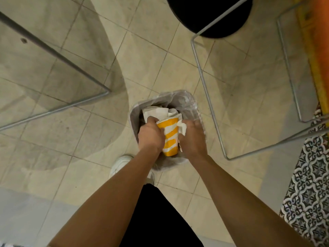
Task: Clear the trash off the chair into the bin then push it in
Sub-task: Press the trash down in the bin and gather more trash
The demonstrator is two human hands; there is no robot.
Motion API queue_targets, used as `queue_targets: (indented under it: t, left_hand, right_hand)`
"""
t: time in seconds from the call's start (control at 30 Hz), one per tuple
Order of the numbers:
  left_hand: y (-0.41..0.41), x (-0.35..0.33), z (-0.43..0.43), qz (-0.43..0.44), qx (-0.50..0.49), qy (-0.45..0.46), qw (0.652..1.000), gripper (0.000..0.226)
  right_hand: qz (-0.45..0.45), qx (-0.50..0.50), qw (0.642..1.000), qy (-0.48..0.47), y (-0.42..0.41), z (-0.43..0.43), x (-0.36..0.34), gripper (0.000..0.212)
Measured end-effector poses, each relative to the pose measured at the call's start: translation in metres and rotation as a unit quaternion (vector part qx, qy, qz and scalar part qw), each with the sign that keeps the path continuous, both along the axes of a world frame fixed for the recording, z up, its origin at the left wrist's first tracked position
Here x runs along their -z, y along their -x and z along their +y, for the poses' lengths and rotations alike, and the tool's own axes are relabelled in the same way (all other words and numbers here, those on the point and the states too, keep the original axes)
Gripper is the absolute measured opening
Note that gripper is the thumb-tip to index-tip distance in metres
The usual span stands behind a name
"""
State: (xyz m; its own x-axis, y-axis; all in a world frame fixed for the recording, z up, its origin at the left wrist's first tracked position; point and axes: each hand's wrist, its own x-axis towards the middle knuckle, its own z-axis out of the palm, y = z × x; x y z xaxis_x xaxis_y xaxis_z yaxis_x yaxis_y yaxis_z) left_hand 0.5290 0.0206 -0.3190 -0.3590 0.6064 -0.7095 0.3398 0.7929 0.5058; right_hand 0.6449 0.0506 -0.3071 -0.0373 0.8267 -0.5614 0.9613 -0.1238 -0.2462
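The striped cup (171,138) – yellow and white, dented – lies tipped over the lined bin (194,106), on white paper (156,112) stuffed inside. The left hand (151,136) curls round its side; the right hand (193,138) pins crumpled paper against the other – both arms reaching straight down.

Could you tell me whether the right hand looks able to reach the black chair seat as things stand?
Probably not yet: the right hand and left hand both grip the striped cup over the bin. The path to the chair seat looks open once it lets go.
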Motion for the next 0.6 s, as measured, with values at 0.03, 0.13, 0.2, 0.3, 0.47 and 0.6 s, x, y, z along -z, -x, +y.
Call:
queue_targets:
  t: [0.03, 0.13, 0.2, 0.3, 0.47, 0.6]
  left_hand:
    - [-0.001, 0.004, 0.0, 0.005, 0.009, 0.002, 1.0, 0.032]
    - [-0.006, 0.013, 0.005, 0.032, 0.045, -0.001, 0.998, 0.032]
    - [-0.008, 0.017, 0.007, 0.055, 0.073, -0.001, 0.996, 0.035]
    - [-0.009, 0.022, 0.01, 0.069, 0.103, 0.006, 0.992, 0.04]
    - [-0.005, 0.018, 0.007, 0.061, 0.142, 0.001, 0.988, 0.044]
    - [0.002, 0.0, 0.001, 0.081, 0.159, -0.013, 0.984, 0.05]
  right_hand:
    - [0.016, 0.007, 1.0, 0.019, 0.0, -0.001, 0.004, 0.043]
    - [0.032, 0.019, 0.998, 0.05, -0.002, 0.0, 0.013, 0.052]
    - [0.038, 0.03, 0.998, 0.051, -0.002, 0.0, 0.016, 0.054]
    - [0.054, 0.047, 0.996, 0.048, -0.002, 0.0, 0.019, 0.056]
    - [0.071, 0.041, 0.995, 0.051, -0.004, -0.001, 0.014, 0.057]
    - [0.067, 0.02, 0.996, 0.059, -0.006, 0.002, -0.003, 0.063]
